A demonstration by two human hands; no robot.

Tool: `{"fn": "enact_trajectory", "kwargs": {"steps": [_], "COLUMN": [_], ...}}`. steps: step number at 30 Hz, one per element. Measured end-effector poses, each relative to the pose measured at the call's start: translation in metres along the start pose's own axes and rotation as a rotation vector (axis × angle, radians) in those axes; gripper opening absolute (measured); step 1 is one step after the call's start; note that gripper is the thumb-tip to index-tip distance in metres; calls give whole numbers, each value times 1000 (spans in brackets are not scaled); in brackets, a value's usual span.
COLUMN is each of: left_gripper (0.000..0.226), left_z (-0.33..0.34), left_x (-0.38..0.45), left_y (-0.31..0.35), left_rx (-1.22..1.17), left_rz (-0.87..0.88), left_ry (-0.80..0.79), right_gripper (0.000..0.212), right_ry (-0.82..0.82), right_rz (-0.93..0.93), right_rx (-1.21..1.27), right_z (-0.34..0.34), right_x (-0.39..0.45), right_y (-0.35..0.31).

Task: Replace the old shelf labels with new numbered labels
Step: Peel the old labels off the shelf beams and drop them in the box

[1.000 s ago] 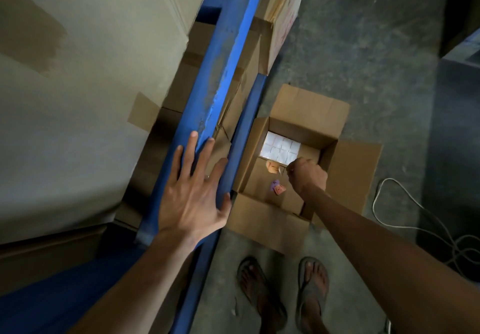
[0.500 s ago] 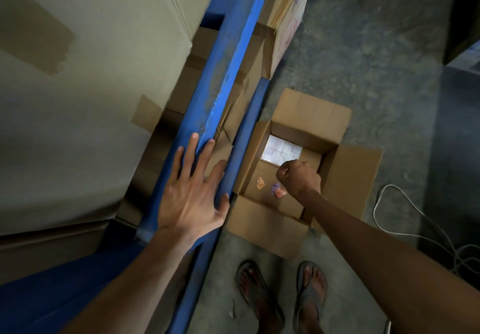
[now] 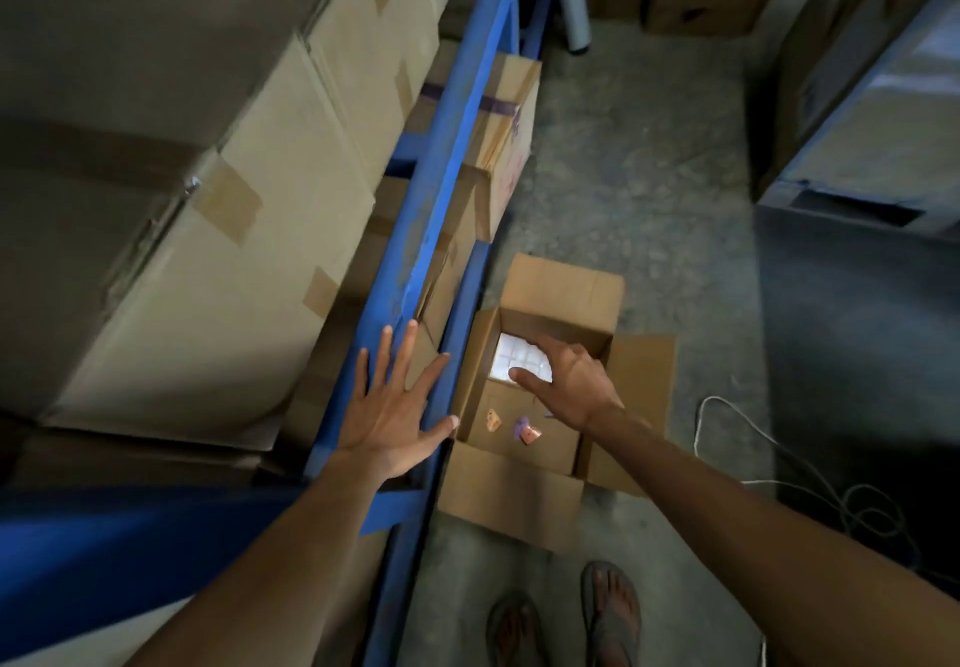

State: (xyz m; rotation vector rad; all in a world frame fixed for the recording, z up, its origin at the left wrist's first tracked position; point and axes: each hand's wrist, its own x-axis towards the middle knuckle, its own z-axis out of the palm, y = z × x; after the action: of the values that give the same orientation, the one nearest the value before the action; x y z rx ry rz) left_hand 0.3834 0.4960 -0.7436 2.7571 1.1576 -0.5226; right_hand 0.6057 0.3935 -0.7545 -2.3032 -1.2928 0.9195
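An open cardboard box (image 3: 519, 495) sits on the floor beside the blue shelf beam (image 3: 441, 157). Inside it lie a white sheet of labels (image 3: 511, 360) and two crumpled orange and purple label scraps (image 3: 524, 430). My right hand (image 3: 569, 380) hovers over the box with fingers spread, above the white sheet, holding nothing. My left hand (image 3: 389, 412) rests flat with straight fingers against the blue beam.
Large taped cardboard cartons (image 3: 218, 230) fill the shelf at left. More cartons (image 3: 498, 147) stick out from a lower shelf. A white cable (image 3: 769, 458) coils on the concrete floor at right. My sandalled feet (image 3: 566, 614) stand just below the box. A dark cabinet (image 3: 857, 230) stands right.
My right hand went from a closed fist over the box to spread fingers, shifting toward the white label sheet. The camera view tilted up. My left hand stayed on the beam.
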Motion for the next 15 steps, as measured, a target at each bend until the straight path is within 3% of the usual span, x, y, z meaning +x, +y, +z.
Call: {"fn": "enact_trajectory", "kwargs": {"steps": [9,15], "left_gripper": [80,76], "left_z": [-82,-152], "left_x": [-45,-56], "left_y": [67,153], "left_rx": [-248,-293], "left_rz": [33,183], "left_ry": [-91,-94], "right_gripper": [75,79], "right_ry": [137,296], "right_rz": [60,206], "right_rx": [-150,-100], "right_z": [-107,-173], "right_x": [-111,-204], "right_y": [-15,13]}}
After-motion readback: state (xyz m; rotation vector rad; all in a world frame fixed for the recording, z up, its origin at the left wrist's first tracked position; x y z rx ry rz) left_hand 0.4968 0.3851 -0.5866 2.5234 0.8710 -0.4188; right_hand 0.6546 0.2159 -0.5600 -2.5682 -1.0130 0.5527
